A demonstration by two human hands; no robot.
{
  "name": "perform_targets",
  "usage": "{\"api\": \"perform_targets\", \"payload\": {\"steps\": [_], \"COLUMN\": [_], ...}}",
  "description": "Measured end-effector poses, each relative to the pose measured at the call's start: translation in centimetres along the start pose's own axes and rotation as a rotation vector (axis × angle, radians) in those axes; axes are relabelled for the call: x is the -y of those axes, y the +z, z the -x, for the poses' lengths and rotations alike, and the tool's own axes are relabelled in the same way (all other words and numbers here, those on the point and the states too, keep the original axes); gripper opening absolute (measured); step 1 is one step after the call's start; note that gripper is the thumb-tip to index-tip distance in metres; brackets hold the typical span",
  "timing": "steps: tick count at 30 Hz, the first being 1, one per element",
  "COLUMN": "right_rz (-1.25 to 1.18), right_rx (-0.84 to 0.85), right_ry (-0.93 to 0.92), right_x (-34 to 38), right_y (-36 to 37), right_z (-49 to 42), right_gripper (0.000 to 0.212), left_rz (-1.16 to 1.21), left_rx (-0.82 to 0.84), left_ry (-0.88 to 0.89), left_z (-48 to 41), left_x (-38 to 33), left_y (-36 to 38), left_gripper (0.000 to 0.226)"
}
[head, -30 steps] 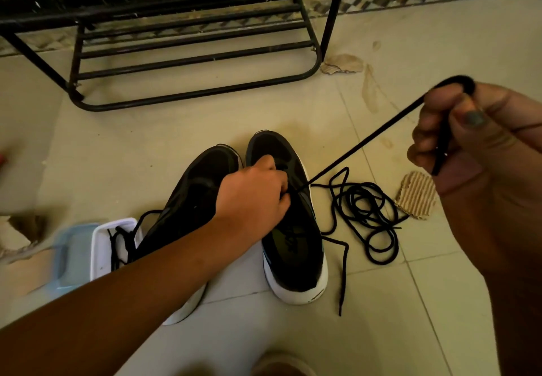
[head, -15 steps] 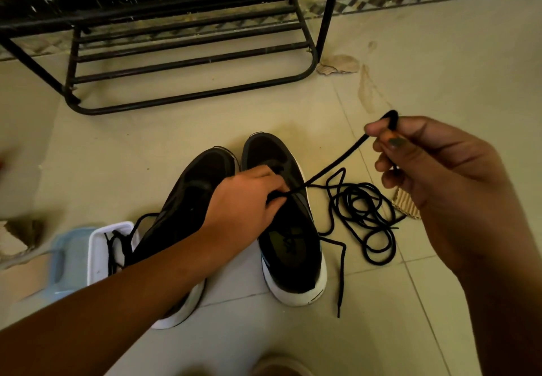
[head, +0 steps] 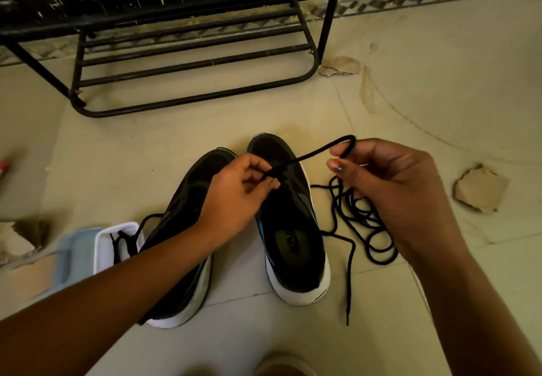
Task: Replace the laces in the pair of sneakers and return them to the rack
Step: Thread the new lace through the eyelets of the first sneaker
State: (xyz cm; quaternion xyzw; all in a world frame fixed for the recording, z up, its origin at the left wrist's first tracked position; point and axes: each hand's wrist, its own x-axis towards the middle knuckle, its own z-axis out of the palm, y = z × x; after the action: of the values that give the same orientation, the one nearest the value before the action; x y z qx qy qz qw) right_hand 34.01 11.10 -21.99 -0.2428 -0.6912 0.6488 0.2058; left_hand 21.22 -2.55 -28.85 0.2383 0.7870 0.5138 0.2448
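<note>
Head view is showing a black lace (head: pixel 311 155), a thin round cord, stretching between both hands above the sneakers (head: pixel 293 229). The left hand (head: pixel 234 197) is pinching it between thumb and fingertips. The right hand (head: pixel 390 182), at 3 o'clock from the left, is curling its fingers round a small loop of the cord. The rest of the lace is lying in loose coils on the floor at 3 o'clock from the sneakers, one end trailing toward 6 o'clock. The sneakers, black uppers on smooth white soles, are standing side by side on the pale tiled floor (head: pixel 381 331), toes pointing to 12 o'clock. At 9 o'clock from them a white rectangular tub (head: pixel 101 246) is holding a tangle of black cord (head: pixel 123 243), with a pale blue lid (head: pixel 73 255) just beside it. A black tubular metal rack (head: pixel 199 62) is standing at 12 o'clock. A torn cardboard scrap (head: pixel 481 189) is lying at 3 o'clock.
</note>
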Motion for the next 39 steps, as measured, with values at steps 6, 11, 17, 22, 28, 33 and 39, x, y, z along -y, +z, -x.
{"api": "perform_targets", "payload": {"steps": [6, 11, 17, 22, 28, 33, 39], "right_rz": [0.308, 0.34, 0.193, -0.064, 0.074, 0.652, 0.722], "right_rx": [0.118, 0.022, -0.054, -0.148, -0.012, 0.146, 0.084], "right_ry": [0.013, 0.014, 0.028, 0.076, 0.309, 0.364, 0.246], "right_x": [-1.2, -1.4, -1.4, -1.4, -3.2, -5.9, -6.7], "right_y": [2.4, 3.5, 3.9, 3.4, 3.4, 5.7, 7.1], "right_z": [-1.4, -1.5, -1.5, -1.5, -0.1, 2.5, 2.4], "right_gripper": [0.025, 0.022, 0.032, 0.03, 0.013, 0.023, 0.019], "left_rz": [-0.065, -0.073, -0.122, -0.191, -0.074, -0.295, -0.7], "left_rx": [0.088, 0.016, 0.503, 0.346, 0.127, 0.111, 0.508], "left_ry": [0.178, 0.203, 0.119, 0.061, -0.007, 0.101, 0.167], "left_z": [-1.2, -1.8, -1.5, -2.1, -4.0, -4.4, -3.2], "left_x": [-3.4, -5.3, -5.9, -6.6, -8.3, -9.1, -8.1], "left_y": [-2.2, -3.0, -3.8, -4.7, -8.2, -9.3, -6.9], "left_gripper": [0.036, 0.03, 0.064, 0.022, 0.017, 0.013, 0.009]}}
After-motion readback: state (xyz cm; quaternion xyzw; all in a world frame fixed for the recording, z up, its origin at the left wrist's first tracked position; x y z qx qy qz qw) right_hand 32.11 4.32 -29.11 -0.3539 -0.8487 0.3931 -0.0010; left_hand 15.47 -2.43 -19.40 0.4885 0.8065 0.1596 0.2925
